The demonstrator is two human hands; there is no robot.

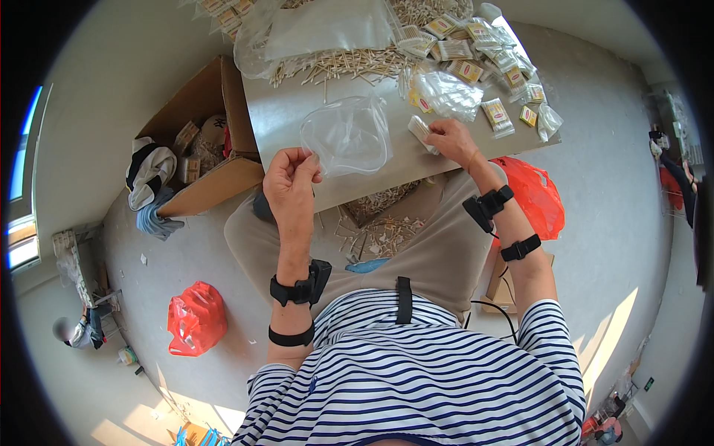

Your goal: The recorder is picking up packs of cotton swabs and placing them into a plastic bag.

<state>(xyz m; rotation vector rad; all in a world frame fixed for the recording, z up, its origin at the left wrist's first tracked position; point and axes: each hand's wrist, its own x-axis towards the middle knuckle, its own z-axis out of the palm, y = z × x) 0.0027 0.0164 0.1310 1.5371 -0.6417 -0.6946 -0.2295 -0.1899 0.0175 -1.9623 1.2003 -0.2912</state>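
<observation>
Fingers of the left hand [291,177] pinch the edge of a clear, crumpled plastic bag [346,136], which lies open at centre frame on the grey tabletop [282,119]; I cannot tell if anything is inside. Right hand [451,138], wrist bent, closes its fingers on a small bundle of pale wooden sticks [419,132] just right of the bag. Upper left, an open brown cardboard box [195,100] holds assorted packets and cloth.

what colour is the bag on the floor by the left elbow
Red; the bag shows best in the head view.
</observation>
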